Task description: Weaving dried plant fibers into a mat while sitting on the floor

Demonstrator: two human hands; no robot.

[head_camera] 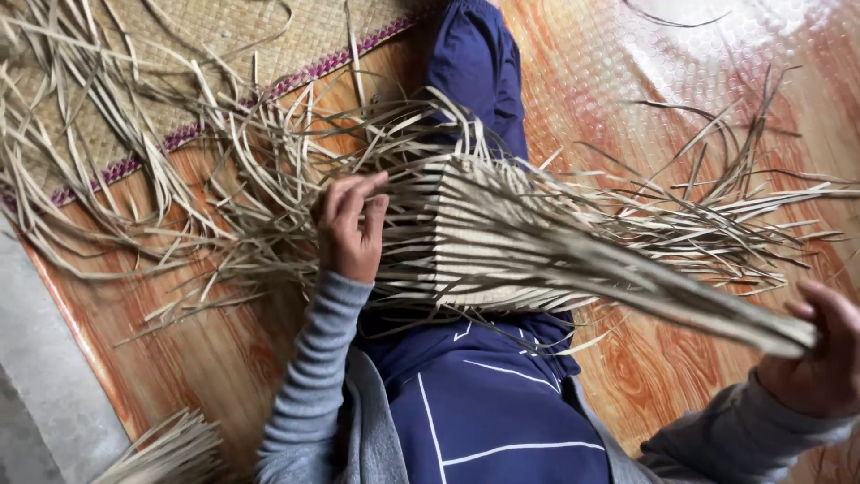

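Observation:
A half-woven piece of pale dried leaf strips (475,237) lies across my lap, its loose ends fanning out to both sides. My left hand (351,229) rests on its left edge, fingers curled around a few loose strips. My right hand (820,345) at the far right grips a gathered bundle of strip ends (717,309) that runs back to the woven part. My legs in dark blue trousers (479,76) stretch away under the weave.
A woven mat with a purple border (224,36) lies at the upper left, covered by scattered strips. Wood-patterned flooring (645,99) spreads around me. Another bunch of strips (170,453) sits at the lower left beside a grey floor strip (36,358).

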